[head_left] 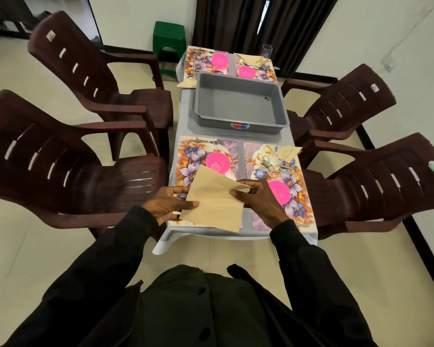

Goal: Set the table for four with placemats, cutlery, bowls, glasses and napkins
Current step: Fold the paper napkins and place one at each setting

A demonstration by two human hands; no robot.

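Note:
A tan napkin point(212, 200) is held flat over the near-left floral placemat point(189, 159). My left hand point(167, 205) pinches its left edge and my right hand point(257, 199) pinches its right corner. A pink bowl point(217, 161) and a fork point(204, 141) lie on that placemat. The near-right placemat point(296, 196) carries a pink bowl point(280, 191), cutlery point(273, 166), a folded napkin point(287, 151) and a clear glass point(285, 145). Two far placemats hold pink bowls point(220, 59) point(246, 71), and the far right one point(266, 73) has a napkin, cutlery and a glass point(267, 51).
A grey plastic tub point(238, 121) sits in the middle of the narrow grey table point(186, 116). Dark brown plastic chairs stand on both sides, two left point(90, 78) and two right point(376, 171). A green stool point(169, 38) is beyond the table's far end.

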